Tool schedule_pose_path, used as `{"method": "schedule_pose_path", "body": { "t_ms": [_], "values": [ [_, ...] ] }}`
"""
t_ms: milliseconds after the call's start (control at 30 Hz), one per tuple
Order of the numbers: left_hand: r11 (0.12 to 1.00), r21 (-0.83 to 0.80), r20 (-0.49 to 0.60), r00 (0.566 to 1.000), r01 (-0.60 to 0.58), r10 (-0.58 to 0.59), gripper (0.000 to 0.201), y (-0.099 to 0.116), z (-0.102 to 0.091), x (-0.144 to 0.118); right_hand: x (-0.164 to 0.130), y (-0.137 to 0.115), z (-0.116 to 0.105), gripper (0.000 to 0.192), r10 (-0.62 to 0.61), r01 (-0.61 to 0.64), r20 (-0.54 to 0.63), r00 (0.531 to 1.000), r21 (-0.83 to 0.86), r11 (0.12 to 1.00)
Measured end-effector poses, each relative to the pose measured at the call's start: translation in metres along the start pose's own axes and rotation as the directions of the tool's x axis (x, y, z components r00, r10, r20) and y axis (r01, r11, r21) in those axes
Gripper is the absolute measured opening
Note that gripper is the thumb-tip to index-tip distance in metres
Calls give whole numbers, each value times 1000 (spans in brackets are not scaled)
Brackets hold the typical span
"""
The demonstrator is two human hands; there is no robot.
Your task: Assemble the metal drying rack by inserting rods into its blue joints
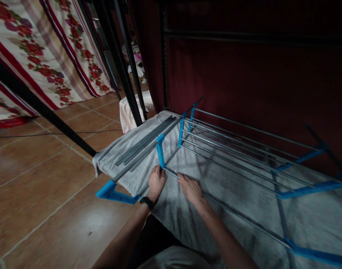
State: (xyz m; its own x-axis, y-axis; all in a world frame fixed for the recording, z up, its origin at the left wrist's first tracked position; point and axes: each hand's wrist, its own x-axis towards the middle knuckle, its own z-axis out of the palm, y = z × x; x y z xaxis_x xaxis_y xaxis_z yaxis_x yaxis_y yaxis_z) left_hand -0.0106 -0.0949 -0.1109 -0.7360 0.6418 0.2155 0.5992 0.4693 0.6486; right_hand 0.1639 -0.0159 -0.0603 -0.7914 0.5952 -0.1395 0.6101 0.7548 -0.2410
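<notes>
Left hand (156, 181) is curled around the blue bracket (160, 150), right hand (190, 188) lies flat on the grey rod (229, 210); fingertips mostly hidden, room's dim.

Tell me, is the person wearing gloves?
No, both the left hand and the right hand are bare on the metal rod; only a dark wristband shows.

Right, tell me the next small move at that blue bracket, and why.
Probably press the thin grey metal rod into the upright blue plastic bracket: the left hand grips beside the bracket's base and the right hand lies on the rod, whose end sits right at it.
</notes>
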Motion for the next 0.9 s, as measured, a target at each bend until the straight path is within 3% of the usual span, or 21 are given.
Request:
{"method": "schedule_pose_path", "body": {
  "t_ms": [167,300,433,533,667,767,833,900],
  "values": [
    [1000,17,-13,1000,9,-9,31,5,-2,-1,-32,15,16,43,-54,68,-277,959,40,997],
    [999,31,-15,1000,-14,14,33,4,-4,1,-95,57,46,42,103,-37,-518,849,135,990],
    [997,78,10,1000,-20,19,36,-1,-5,5,-171,105,71,37,347,-163,-673,654,322,933],
    [992,124,29,1000,-15,11,40,-3,-5,9,-219,129,73,33,540,-287,-695,475,458,841],
    [980,199,56,998,3,-14,43,-4,-5,14,-255,144,65,28,751,-393,-637,175,654,646],
    [967,256,77,997,5,-25,46,-4,-5,17,-264,152,63,32,788,-398,-613,-57,738,545],
    [958,287,89,995,15,-43,47,-3,-6,19,-267,160,63,40,789,-394,-594,-156,770,502],
    [953,302,95,994,24,-55,49,-1,-6,19,-268,168,61,51,814,-386,-553,-179,800,459]
  ]
}}
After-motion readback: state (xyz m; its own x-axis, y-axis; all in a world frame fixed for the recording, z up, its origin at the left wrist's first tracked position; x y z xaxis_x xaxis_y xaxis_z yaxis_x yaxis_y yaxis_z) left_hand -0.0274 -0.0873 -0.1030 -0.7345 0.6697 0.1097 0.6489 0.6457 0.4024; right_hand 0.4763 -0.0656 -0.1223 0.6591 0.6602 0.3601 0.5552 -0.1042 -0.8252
